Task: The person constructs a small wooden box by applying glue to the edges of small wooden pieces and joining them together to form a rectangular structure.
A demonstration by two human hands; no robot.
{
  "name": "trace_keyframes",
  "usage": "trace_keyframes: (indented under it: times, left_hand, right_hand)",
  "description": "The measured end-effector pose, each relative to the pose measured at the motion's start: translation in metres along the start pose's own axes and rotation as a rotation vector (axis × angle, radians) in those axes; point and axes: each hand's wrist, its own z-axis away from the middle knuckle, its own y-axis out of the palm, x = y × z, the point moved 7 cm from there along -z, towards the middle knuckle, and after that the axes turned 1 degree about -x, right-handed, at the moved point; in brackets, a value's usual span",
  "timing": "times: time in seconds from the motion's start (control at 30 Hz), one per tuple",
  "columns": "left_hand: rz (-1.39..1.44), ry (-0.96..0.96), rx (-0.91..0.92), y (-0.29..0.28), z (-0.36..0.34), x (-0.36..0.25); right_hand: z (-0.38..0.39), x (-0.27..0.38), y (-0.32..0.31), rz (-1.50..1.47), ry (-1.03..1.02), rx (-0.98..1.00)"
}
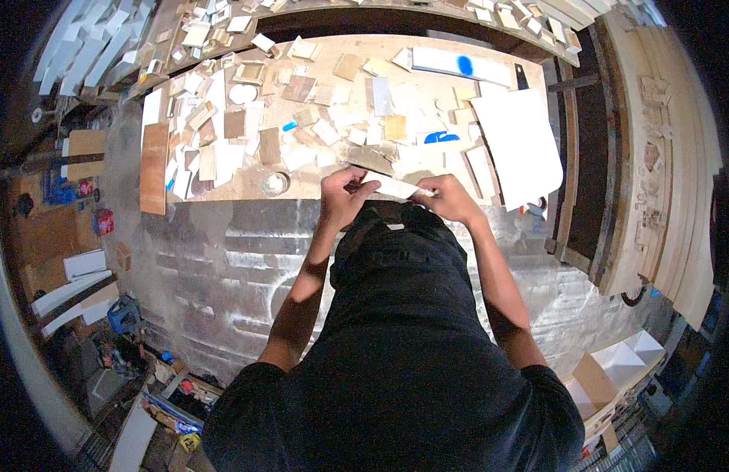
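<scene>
Close to my body, at the front edge of a wooden worktable (223,191), both hands hold a thin flat white strip (390,186). My left hand (345,197) is closed round its left end, thumb on top. The right end is pinched between the fingers and thumb of my right hand (452,200). The strip tilts slightly down to the right. Just beyond it lies a brownish-grey flat piece (368,160). A round clear-looking roll or dish (275,183) rests left of my left hand.
Small wood and white offcuts (301,86) cover much of the table. A large white sheet (522,145) lies at its right, a brown board (154,165) at its left edge. Long planks (683,181) are stacked far right. A white-lined box (616,366) stands lower right.
</scene>
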Motion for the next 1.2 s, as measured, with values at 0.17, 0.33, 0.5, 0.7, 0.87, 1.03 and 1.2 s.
trace_keyframes:
  times: [0.17,0.33,0.5,0.7,0.87,1.03,1.2]
  left_hand:
    - [0.119,0.098,0.056,-0.013,0.013,0.029]
    - [-0.169,0.153,0.246,-0.019,0.028,0.036]
    - [-0.252,0.025,0.249,-0.032,0.046,0.054]
    - [-0.103,-0.072,-0.062,-0.068,0.093,0.104]
    - [-0.139,-0.204,-0.322,-0.077,0.140,0.115]
    - [0.131,-0.384,-0.418,-0.062,0.157,0.129]
    - [0.438,-0.422,-0.300,-0.060,0.138,0.143]
  right_hand:
    - [0.009,0.019,-0.004,-0.096,0.137,-0.193]
    - [0.007,0.023,0.018,0.119,0.149,-0.179]
    - [-0.009,0.061,0.017,0.183,-0.025,-0.327]
    - [-0.058,-0.017,0.029,-0.712,0.083,-0.551]
    - [-0.089,0.013,0.081,0.261,0.035,-0.253]
    - [-0.104,0.007,0.122,0.483,0.117,-0.073]
    - [-0.107,-0.010,0.146,0.621,0.169,-0.108]
